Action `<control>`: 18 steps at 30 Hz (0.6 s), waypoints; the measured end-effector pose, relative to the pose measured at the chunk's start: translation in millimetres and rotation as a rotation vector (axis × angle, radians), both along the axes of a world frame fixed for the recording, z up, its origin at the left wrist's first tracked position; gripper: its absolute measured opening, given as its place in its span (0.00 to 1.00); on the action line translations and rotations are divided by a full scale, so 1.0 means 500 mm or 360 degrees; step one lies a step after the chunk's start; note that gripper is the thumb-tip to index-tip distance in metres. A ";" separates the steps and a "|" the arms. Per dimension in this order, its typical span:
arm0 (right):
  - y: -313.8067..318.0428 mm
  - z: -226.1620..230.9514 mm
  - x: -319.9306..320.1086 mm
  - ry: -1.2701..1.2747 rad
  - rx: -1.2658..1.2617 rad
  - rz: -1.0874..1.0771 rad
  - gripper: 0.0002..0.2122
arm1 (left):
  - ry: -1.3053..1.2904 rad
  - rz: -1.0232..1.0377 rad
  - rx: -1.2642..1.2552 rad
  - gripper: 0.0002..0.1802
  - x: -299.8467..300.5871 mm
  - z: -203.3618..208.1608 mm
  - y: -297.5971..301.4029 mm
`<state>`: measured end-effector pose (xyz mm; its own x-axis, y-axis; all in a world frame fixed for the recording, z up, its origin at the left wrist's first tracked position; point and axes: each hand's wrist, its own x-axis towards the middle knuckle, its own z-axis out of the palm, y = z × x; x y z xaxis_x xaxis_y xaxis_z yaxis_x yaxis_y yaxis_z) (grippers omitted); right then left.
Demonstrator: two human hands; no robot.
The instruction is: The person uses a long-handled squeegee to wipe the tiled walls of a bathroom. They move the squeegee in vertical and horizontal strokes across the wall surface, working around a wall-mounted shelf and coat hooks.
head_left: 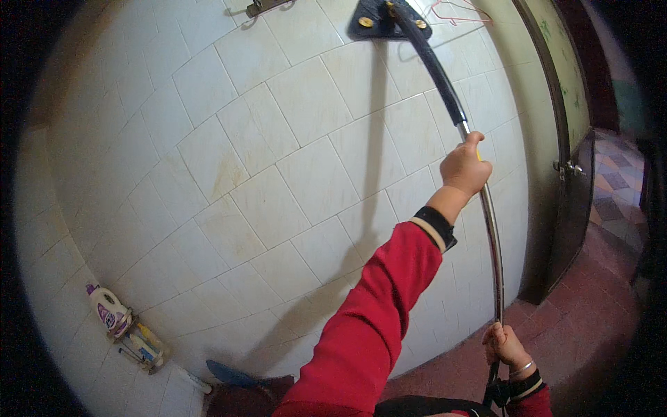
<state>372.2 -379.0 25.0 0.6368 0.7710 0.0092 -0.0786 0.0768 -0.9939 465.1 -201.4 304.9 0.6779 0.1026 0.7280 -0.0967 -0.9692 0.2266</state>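
A long-handled mop (492, 229) slants up across the right side of the view. Its pole is bare metal below and sleeved in black above. At the top its flat black head (379, 21), with round yellowish fittings, lies against the tiled wall; the upper edge is cut off and the face toward the wall is hidden. My left hand (464, 167), arm stretched out in a red sleeve, is wrapped round the pole just below the black sleeve. Lower down, my right hand (511, 345), with a bangle at the wrist, grips the same pole near its lower end.
White wall tiles (306, 167) carry brownish stains. A corner rack (149, 358) holds a white and purple bottle (108, 309) and other items. A pink hanger (462, 12) hangs top right. A door with a knob (574, 169) stands right, beside reddish floor (556, 326).
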 end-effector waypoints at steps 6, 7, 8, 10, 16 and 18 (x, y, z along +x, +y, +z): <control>-0.007 0.023 -0.075 0.0046 -0.0193 0.0123 0.23 | -0.0284 -0.0101 -0.0049 0.24 -0.136 -0.015 0.061; -0.008 0.024 -0.097 0.0040 -0.0236 0.0139 0.22 | -0.0421 -0.0124 0.0002 0.24 -0.171 -0.017 0.072; -0.006 0.025 -0.116 0.0036 -0.0301 0.0161 0.22 | -0.0578 -0.0151 0.0050 0.24 -0.200 -0.020 0.084; -0.005 0.022 -0.152 0.0037 -0.0332 0.0240 0.20 | -0.0610 -0.0192 -0.0023 0.24 -0.262 -0.030 0.110; 0.009 0.006 -0.211 -0.0351 -0.0459 0.0342 0.18 | -0.0596 -0.0170 -0.0272 0.25 -0.464 -0.063 0.165; 0.009 0.015 -0.203 -0.0476 -0.0608 0.0253 0.18 | -0.0691 -0.0149 -0.0355 0.22 -0.477 -0.064 0.165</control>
